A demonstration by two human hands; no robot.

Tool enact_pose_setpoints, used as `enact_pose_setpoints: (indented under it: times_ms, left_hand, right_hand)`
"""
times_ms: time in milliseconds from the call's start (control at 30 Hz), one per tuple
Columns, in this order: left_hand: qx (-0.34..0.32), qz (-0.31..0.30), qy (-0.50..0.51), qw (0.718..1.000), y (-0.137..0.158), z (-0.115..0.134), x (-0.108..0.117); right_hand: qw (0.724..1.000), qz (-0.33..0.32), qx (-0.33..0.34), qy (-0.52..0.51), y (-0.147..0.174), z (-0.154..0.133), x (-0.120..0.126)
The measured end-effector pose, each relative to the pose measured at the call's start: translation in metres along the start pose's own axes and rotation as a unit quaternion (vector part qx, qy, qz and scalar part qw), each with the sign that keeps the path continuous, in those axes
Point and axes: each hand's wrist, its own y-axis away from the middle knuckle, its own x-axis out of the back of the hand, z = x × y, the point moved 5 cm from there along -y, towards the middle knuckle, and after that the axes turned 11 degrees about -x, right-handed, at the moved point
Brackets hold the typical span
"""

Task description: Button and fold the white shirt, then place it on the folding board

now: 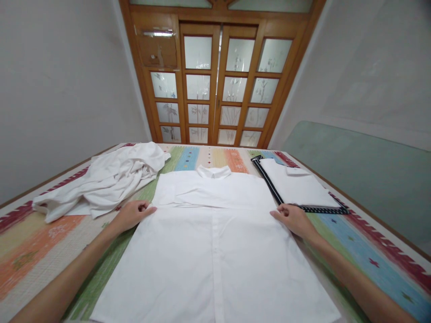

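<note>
A white collared shirt (188,251) lies spread out in front of me, its collar at the far end and its button strip running down the middle. A crosswise crease or fold edge runs over it below the collar. At the shirt's left edge my left hand (133,214) pinches the cloth between thumb and fingers. Level with it on the opposite edge, my right hand (292,219) grips the fabric in the same way. The sleeves are not visible.
A crumpled white garment (111,179) lies at the left. Folded white cloth (292,184) rests on a dark patterned folded piece (267,181) at the right. Beneath everything is a colourful striped cover (363,255). Beyond stand wooden glazed doors (217,85); a pale green panel (357,170) borders the right.
</note>
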Motion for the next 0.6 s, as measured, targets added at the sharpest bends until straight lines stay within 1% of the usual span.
enact_pose_setpoints:
  times_ms: [67, 133, 200, 300, 367, 433, 600]
  left_hand:
    - [0.011, 0.011, 0.016, 1.000, 0.004, -0.001, 0.004]
    - [0.018, 0.017, 0.061, 0.998, 0.009, -0.002, 0.007]
    - [0.043, 0.013, 0.120, 0.992, 0.014, -0.004, 0.008]
    - [0.110, 0.006, 0.191, 0.975, 0.024, -0.006, 0.006]
    - [0.134, 0.008, 0.216, 0.967, 0.028, -0.005, 0.003]
    - [0.141, 0.008, 0.227, 0.964, 0.029, -0.001, 0.001]
    - [0.157, -0.012, 0.228, 0.961, 0.029, 0.004, -0.002]
  right_hand:
    - [0.999, 0.005, -0.012, -0.036, 0.004, 0.002, 0.005]
    - [0.995, -0.014, -0.023, -0.096, 0.008, 0.004, 0.008]
    - [0.984, -0.058, -0.051, -0.160, 0.012, 0.010, 0.008]
    - [0.960, -0.122, -0.125, -0.217, 0.019, 0.019, 0.004]
    - [0.950, -0.137, -0.152, -0.237, 0.022, 0.021, 0.002]
    - [0.945, -0.138, -0.158, -0.249, 0.024, 0.021, 0.003]
    - [0.949, -0.144, -0.160, -0.232, 0.023, 0.019, 0.005]
